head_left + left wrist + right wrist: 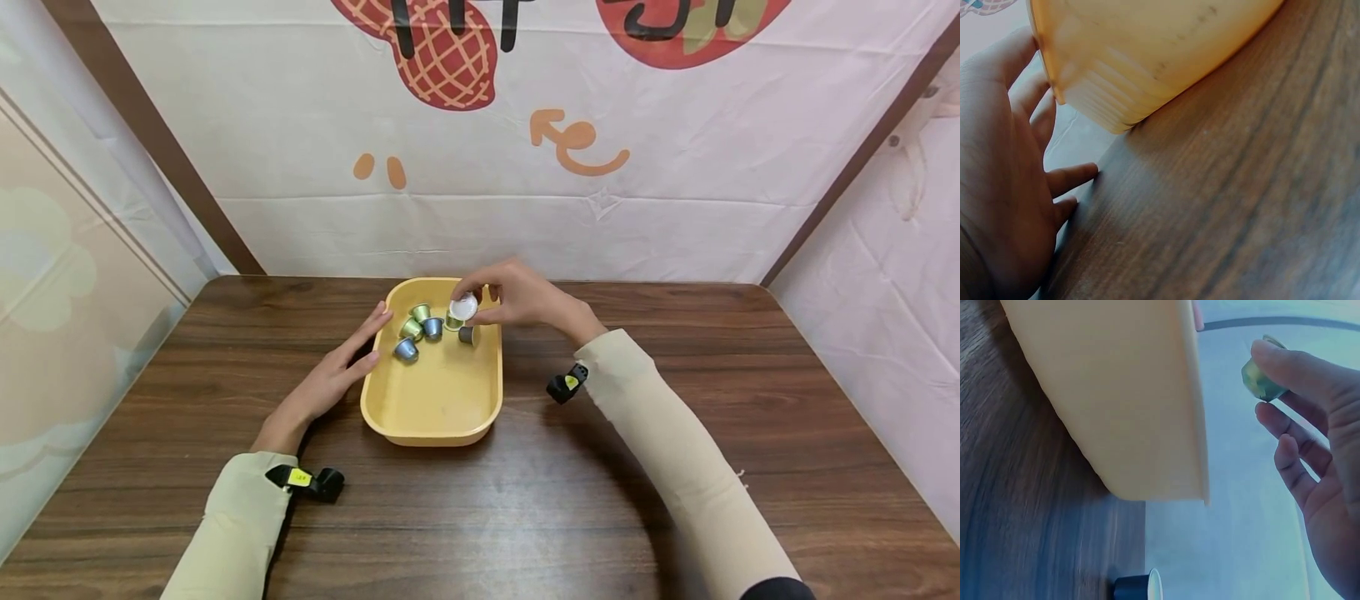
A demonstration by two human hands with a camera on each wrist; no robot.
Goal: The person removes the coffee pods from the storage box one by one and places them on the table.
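My right hand [517, 296] pinches a green coffee capsule [1263, 378] between thumb and fingers, over the far right part of a yellow tray [438, 408]. Its silver lid faces the head camera. Inside the tray's far half lie several more capsules: green ones such as this green capsule [411, 328], blue ones such as this blue capsule [406, 350], and a dark capsule [468, 335] under the right hand. With fingers extended, my left hand [333, 379] touches the tray's left rim.
The tray stands on a dark wooden table [585, 517], near its far edge. A printed white cloth [300, 167] hangs behind. In the right wrist view, a dark capsule [1135, 587] lies on the table outside the tray.
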